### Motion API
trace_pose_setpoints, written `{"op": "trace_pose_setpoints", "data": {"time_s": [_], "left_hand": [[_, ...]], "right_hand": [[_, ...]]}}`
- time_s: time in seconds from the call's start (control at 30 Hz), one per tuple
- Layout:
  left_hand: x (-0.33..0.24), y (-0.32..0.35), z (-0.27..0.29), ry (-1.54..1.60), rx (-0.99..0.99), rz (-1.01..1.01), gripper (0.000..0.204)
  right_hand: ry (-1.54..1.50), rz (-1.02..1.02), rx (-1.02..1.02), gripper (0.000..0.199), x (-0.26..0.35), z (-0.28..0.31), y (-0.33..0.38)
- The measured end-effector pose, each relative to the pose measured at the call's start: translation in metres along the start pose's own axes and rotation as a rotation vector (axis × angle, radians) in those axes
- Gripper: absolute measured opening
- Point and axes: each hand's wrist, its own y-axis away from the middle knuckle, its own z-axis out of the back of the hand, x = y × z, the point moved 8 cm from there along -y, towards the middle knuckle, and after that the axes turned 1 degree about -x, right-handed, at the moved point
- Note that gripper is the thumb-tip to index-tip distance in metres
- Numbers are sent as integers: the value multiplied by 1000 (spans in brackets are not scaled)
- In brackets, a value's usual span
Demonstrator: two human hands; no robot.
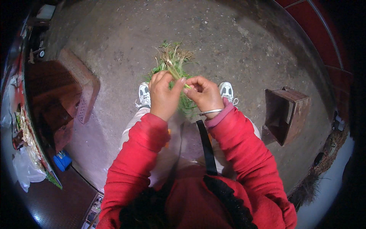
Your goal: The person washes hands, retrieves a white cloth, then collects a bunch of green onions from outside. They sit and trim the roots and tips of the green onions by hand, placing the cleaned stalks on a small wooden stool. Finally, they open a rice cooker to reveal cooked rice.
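My left hand [164, 93] is closed around a pale green leafy-vegetable stalk [174, 72], whose whitish root end points away from me. Close beside it, my right hand [206, 95] pinches the stalk's near end between thumb and fingers. A silvery bracelet [211, 112] circles my right wrist. Beyond my hands, a heap of green stalks [176, 53] with leaves and stringy roots lies on the floor. Part of that heap is hidden behind my hands, and some thin green leaves show below them.
The heap lies just beyond my white shoes [226, 89] on the concrete floor [236, 49]. An open wooden box [297, 107] stands at the right. To the left are a brown wooden piece of furniture [89, 95], a blue container [62, 160] and clear plastic bags [28, 168].
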Motion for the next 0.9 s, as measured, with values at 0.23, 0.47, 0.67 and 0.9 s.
{"op": "trace_pose_setpoints", "data": {"time_s": [0.23,0.47,0.67,0.9], "left_hand": [[13,-10,21,63,-96,83,14],[6,-20,51,-155,-249,-123,14],[11,-23,70,-183,-345,-108,12],[10,-25,76,-155,-357,-119,12]], "right_hand": [[-163,-188,-12,8,4,13,3],[-160,-192,29,6,15,22,8],[-186,-204,17,6,15,29,8],[-171,-217,31,5,12,29,8]]}}
